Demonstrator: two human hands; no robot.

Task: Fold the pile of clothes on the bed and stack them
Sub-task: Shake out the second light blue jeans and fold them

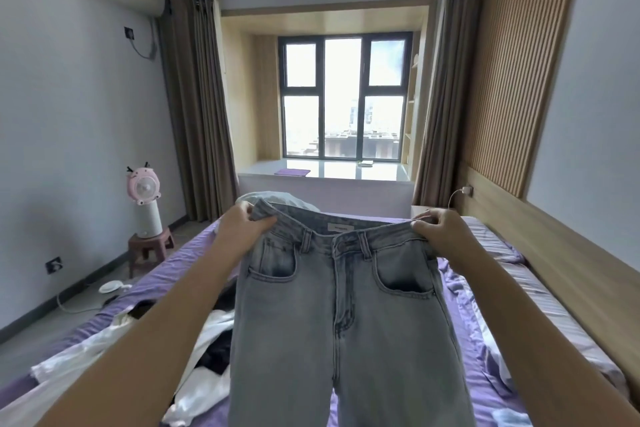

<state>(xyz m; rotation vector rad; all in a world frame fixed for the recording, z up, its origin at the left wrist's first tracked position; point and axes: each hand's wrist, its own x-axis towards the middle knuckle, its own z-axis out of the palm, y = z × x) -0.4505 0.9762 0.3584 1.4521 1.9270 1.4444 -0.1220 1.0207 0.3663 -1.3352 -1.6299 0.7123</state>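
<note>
The left hand (242, 222) pinches 1 end of the waistband of a pair of jeans (346, 315), thumb on the front and fingers curled behind; the right hand (438, 229) pinches the other end the same way. Between the 2 hands the waistband is stretched nearly straight and the jeans hang in the air above the bed (173, 270), front side facing the camera, with both legs dropping out of the bottom of the view.

The denim is a faded light grey-blue, paler down the thighs and darker in the shadow of the 2 curved front pockets. The fly is closed, with 1 metal button at the top, 2 belt loops flanking it, and raised seams running down from the fly. A small white label (341, 228) is sewn inside the back of the waistband; its print is too small to read.

Under the left forearm, a rumpled pile of clothes (207, 340) in white and black fabric lies on the purple bedsheet. Beyond the waistband another pale garment (277, 198) rests on the far part of the bed. A striped purple-and-white pillow (491, 243) lies along the right side by the wooden headboard (554, 253).
</note>
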